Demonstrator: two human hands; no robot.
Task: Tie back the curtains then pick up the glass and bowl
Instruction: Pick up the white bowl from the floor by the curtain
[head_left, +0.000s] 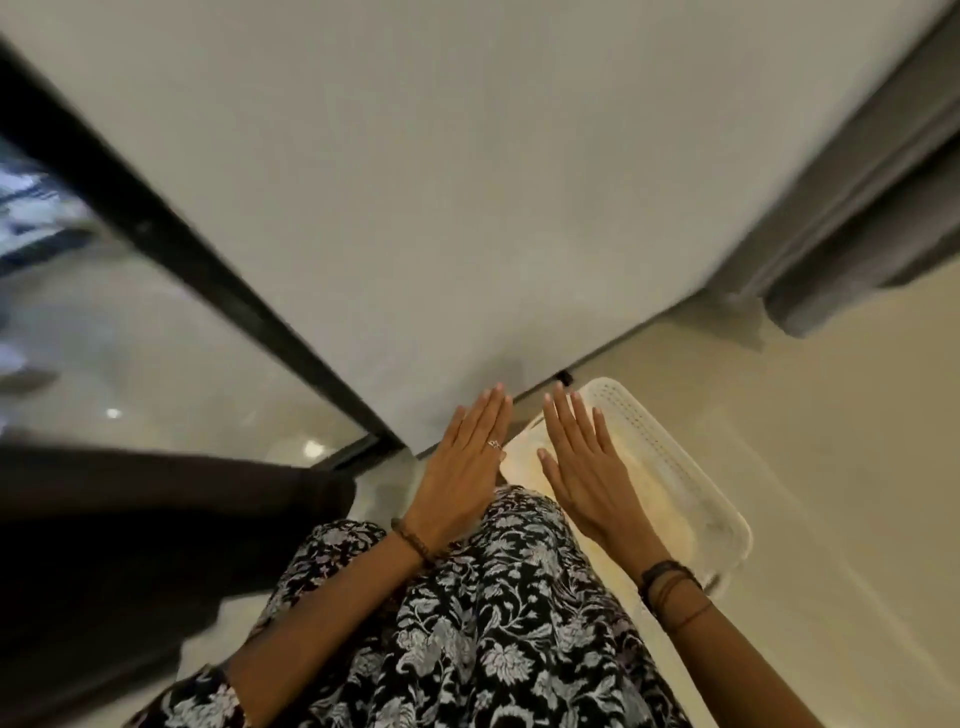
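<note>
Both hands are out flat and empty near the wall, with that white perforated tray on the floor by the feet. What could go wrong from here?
1. The white perforated tray lies on the floor right under the right hand; a step forward could likely catch it.
2. The grey curtain hangs off to the right, away from both the right and the left hand, so a blind reach may miss.
3. The frame is blurred; no glass or bowl shows.

Both bare forearms extend forward, side by side. The left hand (460, 467) is flat, palm down, fingers straight and held together; a ring sits on one finger, a beaded bracelet at the wrist. The right hand (587, 467) is flat, fingers straight and slightly spread; dark cord bands circle its wrist. Neither hand holds anything.
</note>
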